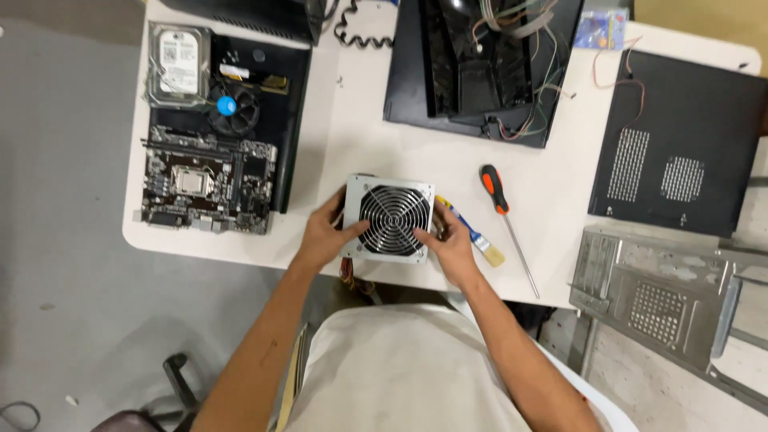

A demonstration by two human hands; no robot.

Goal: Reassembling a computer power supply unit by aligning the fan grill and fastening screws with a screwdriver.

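1. A white table (352,144) fills most of the view, seen from above, with grey floor to its left.
2. A black computer case panel (680,144) with two vent grids lies at the table's right end; a bare metal case frame (664,296) sits just below it, off the table's edge.
3. An open black case shell (480,64) with loose wires lies at the top centre.
4. At the left end, a green-black motherboard (204,188) rests on a black panel, with a round cooler fan (232,108) and a silver hard drive (178,64) above it.
5. A silver power supply unit (390,218), fan grille facing up, sits at the table's near edge, in the centre.
6. The left hand (324,236) grips the unit's left side, fingers curled round it, thumb on the grille.
7. The right hand (452,244) clasps its right side likewise.
8. An orange-and-black screwdriver (504,220) lies just to the right.
9. A small blue-handled brush (472,236) lies between the screwdriver and the right hand.
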